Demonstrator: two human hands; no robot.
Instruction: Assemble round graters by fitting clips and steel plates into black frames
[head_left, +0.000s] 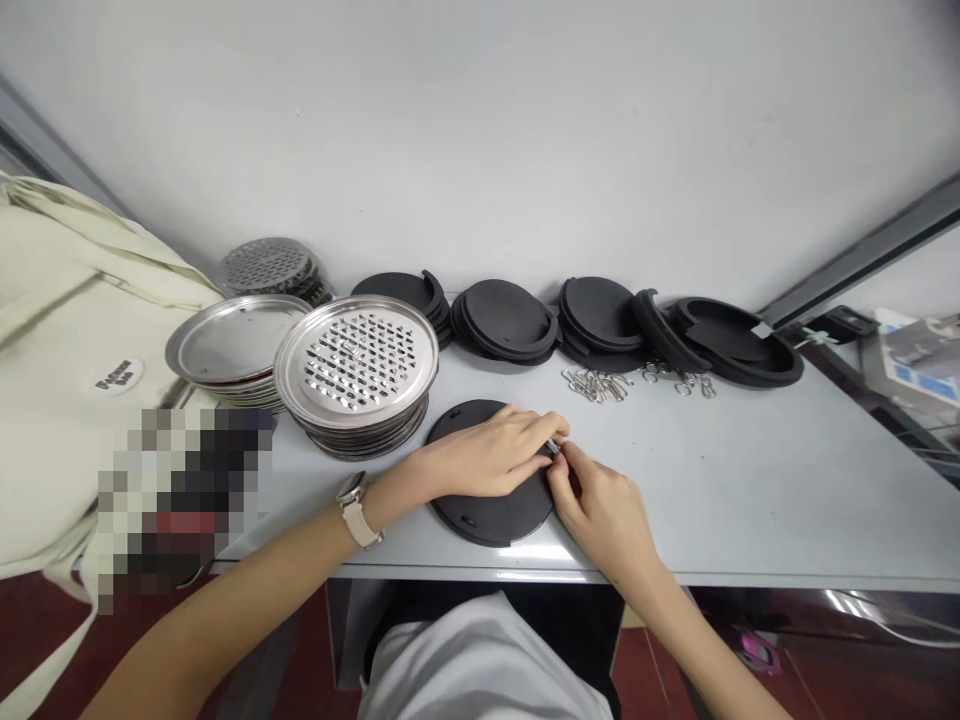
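1. Left hand [499, 452] reaches across the black disc [517, 512], palm down, its thumb and index finger pinching a small metal piece [553, 447] at the disc's right rim; whether the palm presses on the disc cannot be told.
2. Right hand [606, 505] comes in from the other side, fingers curled, thumb and index fingertips closed on the same metal piece, just beside the left fingertips.
3. The disc lies flat near the front edge of the counter [757, 500], with small slots showing near its rim.
4. Just beyond the disc's left side stands a stack of perforated metal plates [356, 370]; a stack of plain metal plates [232, 340] sits beside it, nearer the counter's left end.
5. Along the counter's back edge run stacks of black discs [504, 315], with a black ring-shaped tray [784, 362] toward the back right corner.
6. Loose metal clips [596, 385] lie in front of those stacks, well apart from both hands.
7. A watch [354, 500] circles the left wrist.
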